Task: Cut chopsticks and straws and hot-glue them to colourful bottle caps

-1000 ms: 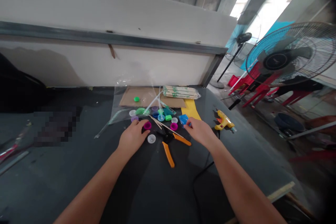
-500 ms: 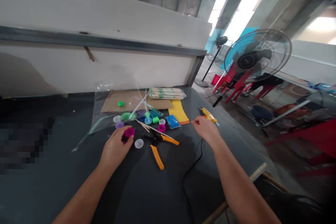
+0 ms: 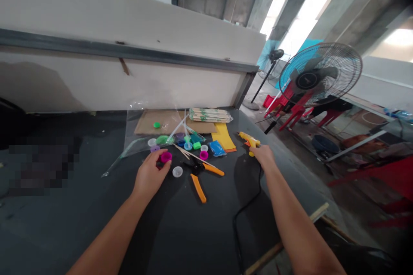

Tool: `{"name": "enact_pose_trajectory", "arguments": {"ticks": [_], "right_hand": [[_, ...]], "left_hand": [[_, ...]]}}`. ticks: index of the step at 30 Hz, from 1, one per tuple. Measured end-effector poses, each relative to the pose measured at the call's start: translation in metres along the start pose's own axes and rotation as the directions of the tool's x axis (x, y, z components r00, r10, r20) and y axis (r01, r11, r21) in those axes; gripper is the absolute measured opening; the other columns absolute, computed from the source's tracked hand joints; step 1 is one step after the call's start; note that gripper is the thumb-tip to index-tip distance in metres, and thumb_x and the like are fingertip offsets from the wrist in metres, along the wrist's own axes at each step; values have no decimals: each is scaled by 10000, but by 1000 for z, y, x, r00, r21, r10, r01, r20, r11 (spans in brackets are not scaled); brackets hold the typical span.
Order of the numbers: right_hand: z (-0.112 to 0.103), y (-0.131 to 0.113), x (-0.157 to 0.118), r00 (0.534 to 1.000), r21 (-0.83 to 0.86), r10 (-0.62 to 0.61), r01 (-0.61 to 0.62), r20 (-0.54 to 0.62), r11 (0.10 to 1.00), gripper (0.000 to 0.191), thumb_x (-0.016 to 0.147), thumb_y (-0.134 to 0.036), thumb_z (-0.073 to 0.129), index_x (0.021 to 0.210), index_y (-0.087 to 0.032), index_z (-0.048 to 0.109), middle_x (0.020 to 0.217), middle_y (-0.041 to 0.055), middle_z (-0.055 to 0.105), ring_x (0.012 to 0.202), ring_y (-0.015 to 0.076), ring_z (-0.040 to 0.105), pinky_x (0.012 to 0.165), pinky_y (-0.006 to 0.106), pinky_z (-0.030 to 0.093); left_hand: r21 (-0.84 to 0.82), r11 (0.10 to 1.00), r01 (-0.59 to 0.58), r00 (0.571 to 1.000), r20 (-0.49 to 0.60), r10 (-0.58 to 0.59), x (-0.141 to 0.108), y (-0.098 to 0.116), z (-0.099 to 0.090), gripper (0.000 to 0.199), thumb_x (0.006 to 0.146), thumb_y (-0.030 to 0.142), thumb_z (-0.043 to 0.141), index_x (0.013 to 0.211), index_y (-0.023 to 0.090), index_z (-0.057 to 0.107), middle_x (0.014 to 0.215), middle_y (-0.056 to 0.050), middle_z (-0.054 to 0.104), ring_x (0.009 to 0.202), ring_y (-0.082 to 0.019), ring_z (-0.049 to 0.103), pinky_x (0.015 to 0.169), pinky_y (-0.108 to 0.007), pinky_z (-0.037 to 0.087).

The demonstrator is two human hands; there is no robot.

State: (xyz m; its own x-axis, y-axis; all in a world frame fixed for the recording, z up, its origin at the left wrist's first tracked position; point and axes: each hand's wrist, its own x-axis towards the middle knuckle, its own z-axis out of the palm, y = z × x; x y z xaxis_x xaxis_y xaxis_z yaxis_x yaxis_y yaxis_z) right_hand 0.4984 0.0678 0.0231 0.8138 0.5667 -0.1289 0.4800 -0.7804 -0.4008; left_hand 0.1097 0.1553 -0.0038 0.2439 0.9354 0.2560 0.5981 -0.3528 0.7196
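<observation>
My left hand pinches a magenta bottle cap between thumb and fingers, a little above the dark table. Close by its fingertips lies a white cap. My right hand is closed around the handle of a yellow glue gun, whose nozzle points left and away from me; the fingers are partly hidden. A black cord trails from under that hand toward me. Between the hands lie orange-handled pliers, thin wooden sticks and a second magenta cap.
Behind are a cardboard sheet, a clear plastic bag, packaged wooden sticks, yellow paper, a blue packet and several coloured caps. A white partition backs the table. A standing fan is at right.
My right hand has reached the glue gun and closed on its handle; the gun has shifted left and turned. My left hand still holds the magenta cap. The view has swung slightly left.
</observation>
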Motion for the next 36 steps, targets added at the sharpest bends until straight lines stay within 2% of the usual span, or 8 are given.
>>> {"name": "enact_pose_trajectory", "arguments": {"ticks": [4, 10, 18, 24, 27, 30, 32, 36], "right_hand": [[-3, 5, -3, 988, 335, 52, -97, 142, 937, 209, 727, -298, 563, 785, -109, 634, 459, 15, 495, 434, 148, 491, 432, 253, 324], [-5, 5, -23, 930, 763, -122, -204, 346, 613, 89, 658, -229, 546, 724, -170, 533, 529, -30, 493, 380, 68, 386, 381, 193, 337], [-19, -27, -64, 883, 969, -413, -156, 223, 190, 339, 596, -101, 631, 911, -199, 558, 875, 27, 686, 656, 130, 635, 520, 223, 518], [-24, -69, -107, 705, 994, -703, -98, 97, 39, 374, 684, -183, 661, 1038, -220, 547, 819, -14, 675, 476, 76, 531, 470, 215, 458], [-12, -79, -121, 547, 954, -806, -292, 228, 72, 301, 774, -403, 611, 981, -187, 570, 557, -47, 552, 447, 97, 502, 452, 219, 453], [5, -78, -129, 386, 893, -852, -409, 354, 186, 347, 805, -494, 583, 942, -176, 567, 536, -40, 534, 478, 119, 540, 497, 263, 516], [16, -73, -131, 361, 884, -851, -413, 381, 220, 298, 812, -440, 604, 940, -173, 566, 631, -13, 597, 477, 109, 548, 497, 277, 535], [25, -65, -129, 421, 910, -832, -353, 361, 216, 232, 802, -331, 639, 945, -154, 592, 797, 46, 656, 498, 97, 543, 446, 254, 527]], "left_hand": [[-53, 998, 23, 1000, -20, -24, 1, 0, 1, 408, 792, 360, 567, 1173, 214, 567, 1077, -53, 665, 900, -196, 634, 771, -293, 510], [-173, 982, 72, 996, -36, -79, 0, 3, 2, 427, 755, 397, 604, 1134, 201, 587, 1053, -65, 678, 907, -217, 644, 783, -330, 508], [-682, 684, 257, 966, 175, -189, -4, 25, 11, 448, 643, 340, 751, 1030, 172, 601, 919, -35, 671, 784, -165, 637, 732, -311, 526], [-808, 492, 324, 946, 274, -172, -9, 39, 3, 450, 628, 264, 787, 1047, 190, 642, 993, -34, 669, 900, -170, 620, 766, -304, 533], [-846, 411, 339, 941, 311, -135, -11, 42, -2, 413, 673, 242, 762, 1063, 195, 633, 1003, -36, 661, 966, -188, 617, 834, -381, 550], [-838, 429, 337, 941, 315, -123, -11, 43, -5, 409, 673, 212, 764, 1061, 189, 636, 962, -33, 674, 976, -184, 623, 870, -385, 546], [-820, 460, 342, 939, 321, -125, -10, 41, -5, 431, 674, 211, 767, 1082, 186, 631, 942, -33, 681, 947, -174, 634, 864, -366, 550], [-814, 467, 344, 939, 303, -163, -9, 39, -2, 433, 672, 219, 779, 1069, 194, 608, 923, -17, 677, 923, -172, 654, 825, -335, 564]]}}
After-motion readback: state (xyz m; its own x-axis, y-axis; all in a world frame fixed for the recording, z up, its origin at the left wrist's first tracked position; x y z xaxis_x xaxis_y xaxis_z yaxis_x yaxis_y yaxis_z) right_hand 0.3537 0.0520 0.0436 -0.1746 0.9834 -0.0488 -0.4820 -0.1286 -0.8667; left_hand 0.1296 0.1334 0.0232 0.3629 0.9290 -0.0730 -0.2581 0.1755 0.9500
